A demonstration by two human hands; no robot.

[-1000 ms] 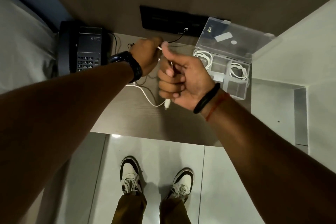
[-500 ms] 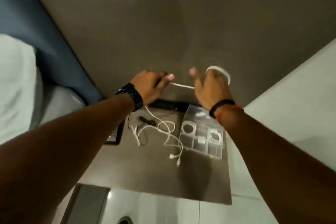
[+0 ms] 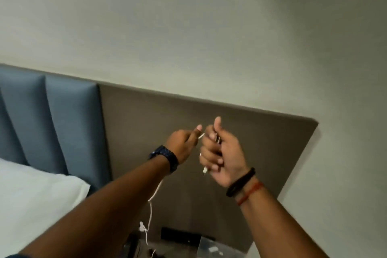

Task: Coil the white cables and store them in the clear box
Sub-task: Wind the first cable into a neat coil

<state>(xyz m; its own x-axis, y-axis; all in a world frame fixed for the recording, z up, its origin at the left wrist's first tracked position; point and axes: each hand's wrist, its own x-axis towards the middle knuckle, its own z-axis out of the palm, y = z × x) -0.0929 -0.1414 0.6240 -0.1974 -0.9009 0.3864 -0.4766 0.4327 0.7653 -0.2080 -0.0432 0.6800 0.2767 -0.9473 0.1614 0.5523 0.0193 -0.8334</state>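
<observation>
Both hands are raised in front of the brown wall panel. My left hand [image 3: 184,144] pinches a white cable [image 3: 151,207] that runs from its fingertips towards my right hand and hangs down below my left wrist to the table. My right hand [image 3: 219,153] is a fist closed on the same cable, with a white plug sticking out under its fingers. The clear box [image 3: 215,248] is only partly visible at the bottom edge, its lid up, with something white inside.
A brown panel [image 3: 261,142] backs the hands. A blue padded headboard [image 3: 52,121] and a white pillow [image 3: 35,201] lie to the left. A black socket strip [image 3: 178,234] sits on the wall above the table.
The view has tilted far upward, so the table and box have dropped to the bottom edge. My hands have come closer together and my right hand has closed into a fist on the cable.
</observation>
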